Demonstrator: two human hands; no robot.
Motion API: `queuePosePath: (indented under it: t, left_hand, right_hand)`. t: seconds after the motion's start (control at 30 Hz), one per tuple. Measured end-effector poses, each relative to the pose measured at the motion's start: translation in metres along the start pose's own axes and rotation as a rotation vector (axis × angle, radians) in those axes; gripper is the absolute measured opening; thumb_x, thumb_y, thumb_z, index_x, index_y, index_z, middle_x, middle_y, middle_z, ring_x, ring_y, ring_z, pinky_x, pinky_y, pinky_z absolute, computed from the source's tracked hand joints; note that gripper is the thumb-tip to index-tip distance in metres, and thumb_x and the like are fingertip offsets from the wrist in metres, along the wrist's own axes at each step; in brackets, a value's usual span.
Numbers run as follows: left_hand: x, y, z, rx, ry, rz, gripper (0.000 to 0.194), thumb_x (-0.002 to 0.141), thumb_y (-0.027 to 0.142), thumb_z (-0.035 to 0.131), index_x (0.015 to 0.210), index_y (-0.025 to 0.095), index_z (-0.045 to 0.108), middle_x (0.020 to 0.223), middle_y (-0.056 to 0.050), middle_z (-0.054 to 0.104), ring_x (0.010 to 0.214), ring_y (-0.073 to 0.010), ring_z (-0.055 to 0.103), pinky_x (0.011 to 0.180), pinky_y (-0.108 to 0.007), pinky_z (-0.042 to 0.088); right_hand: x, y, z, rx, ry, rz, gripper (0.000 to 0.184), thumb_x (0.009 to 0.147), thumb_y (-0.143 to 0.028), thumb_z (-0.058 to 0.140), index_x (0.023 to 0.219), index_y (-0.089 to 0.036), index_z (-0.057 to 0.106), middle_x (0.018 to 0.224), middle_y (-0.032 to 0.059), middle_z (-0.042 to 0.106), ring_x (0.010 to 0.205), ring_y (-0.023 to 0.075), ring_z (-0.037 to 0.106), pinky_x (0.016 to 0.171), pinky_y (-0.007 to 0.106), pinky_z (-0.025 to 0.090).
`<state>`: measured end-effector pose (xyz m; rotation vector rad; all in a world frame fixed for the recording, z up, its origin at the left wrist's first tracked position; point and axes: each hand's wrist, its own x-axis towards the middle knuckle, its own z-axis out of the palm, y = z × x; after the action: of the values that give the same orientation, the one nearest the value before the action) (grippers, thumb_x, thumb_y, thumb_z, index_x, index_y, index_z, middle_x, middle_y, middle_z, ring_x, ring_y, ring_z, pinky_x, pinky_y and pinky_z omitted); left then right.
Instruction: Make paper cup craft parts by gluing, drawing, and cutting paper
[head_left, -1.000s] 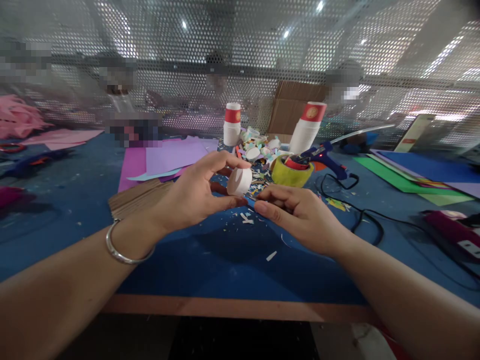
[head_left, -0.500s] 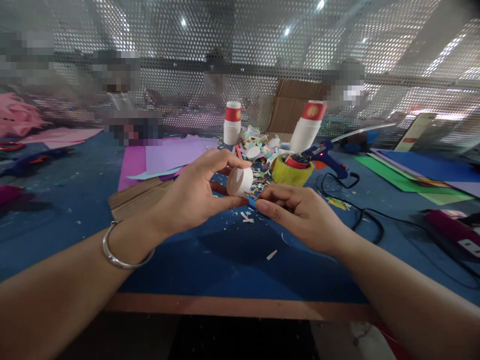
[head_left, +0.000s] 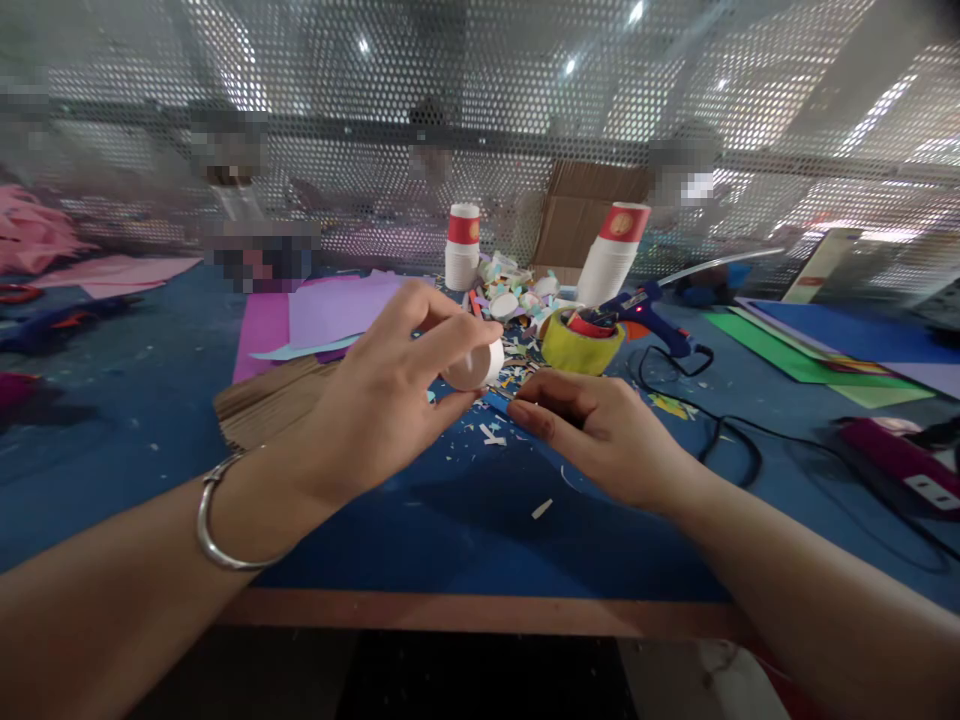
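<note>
My left hand (head_left: 390, 390) grips a short white round piece, apparently the cut-off bottom of a paper cup (head_left: 491, 366), with its flat face turned partly toward me. The fingers cover its upper left side. Close on the right, my right hand (head_left: 592, 425) is closed in a pinch around a slim blue object (head_left: 495, 401), which points toward the cup bottom. Most of that object is hidden in the fingers, so its kind is unclear. Small paper scraps (head_left: 493, 436) lie on the blue tabletop beneath both hands.
Behind the hands stand two stacks of paper cups (head_left: 461, 262) (head_left: 606, 268) and a pile of cuttings (head_left: 517, 285). A yellow tape roll (head_left: 581, 345) supports a blue glue gun (head_left: 660, 320), its cord trailing right. Coloured sheets (head_left: 337, 310), corrugated cardboard (head_left: 270, 400) and a purple power strip (head_left: 900, 460) lie around.
My left hand has turned and shifted its fingers over the cup bottom, which now shows less and sits slightly further left. The right hand stays nearly in place, still pinching the slim blue object.
</note>
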<state>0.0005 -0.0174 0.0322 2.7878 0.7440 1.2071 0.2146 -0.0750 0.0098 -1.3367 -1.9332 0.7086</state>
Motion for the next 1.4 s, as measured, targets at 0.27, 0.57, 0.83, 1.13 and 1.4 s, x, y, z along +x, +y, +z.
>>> queuePosePath:
  t: [0.27, 0.57, 0.83, 1.13, 1.4]
  left_hand:
    - [-0.001, -0.019, 0.010, -0.120, -0.053, -0.172, 0.038, 0.078, 0.024, 0.078, 0.112, 0.029, 0.064, 0.104, -0.004, 0.056, 0.093, -0.0217, 0.060, 0.077, -0.037, 0.056]
    - [0.000, -0.026, 0.017, -0.551, -0.175, -0.287, 0.043, 0.076, 0.019, 0.078, 0.116, 0.026, 0.062, 0.118, -0.006, 0.063, 0.105, -0.0219, 0.065, 0.082, -0.036, 0.061]
    - [0.000, -0.021, 0.015, -0.414, -0.159, -0.205, 0.040, 0.079, 0.017, 0.074, 0.115, 0.029, 0.064, 0.118, -0.006, 0.062, 0.109, -0.0240, 0.063, 0.079, -0.037, 0.059]
    - [0.001, -0.017, 0.011, -0.412, -0.168, -0.178, 0.040, 0.079, 0.013, 0.072, 0.115, 0.029, 0.065, 0.121, -0.005, 0.062, 0.113, -0.0237, 0.062, 0.082, -0.035, 0.059]
    - [0.001, -0.019, 0.007, -0.313, -0.165, -0.010, 0.042, 0.083, 0.008, 0.069, 0.119, 0.030, 0.063, 0.122, -0.005, 0.063, 0.115, -0.0213, 0.062, 0.094, -0.038, 0.054]
  right_hand:
    - [0.004, 0.003, 0.001, -0.051, 0.017, 0.028, 0.040, 0.096, -0.054, 0.053, 0.078, -0.019, 0.059, 0.063, -0.0037, 0.047, 0.056, 0.0101, 0.039, 0.053, 0.028, 0.028]
    - [0.007, 0.009, -0.009, 0.144, -0.035, 0.076, 0.046, 0.095, -0.062, 0.055, 0.074, -0.020, 0.055, 0.060, -0.0057, 0.036, 0.055, 0.0097, 0.029, 0.050, 0.029, 0.018]
    - [0.006, 0.010, -0.007, 0.181, -0.053, 0.050, 0.048, 0.094, -0.062, 0.055, 0.074, -0.018, 0.056, 0.064, -0.0053, 0.035, 0.055, 0.0084, 0.029, 0.048, 0.026, 0.018]
    - [0.006, 0.007, -0.006, 0.206, -0.066, 0.077, 0.050, 0.091, -0.067, 0.056, 0.074, -0.019, 0.055, 0.068, -0.0044, 0.035, 0.056, 0.0093, 0.031, 0.049, 0.026, 0.022]
    - [0.005, 0.003, -0.008, 0.153, -0.071, 0.031, 0.046, 0.095, -0.059, 0.054, 0.072, -0.019, 0.056, 0.067, -0.0030, 0.042, 0.058, 0.0101, 0.036, 0.052, 0.027, 0.027]
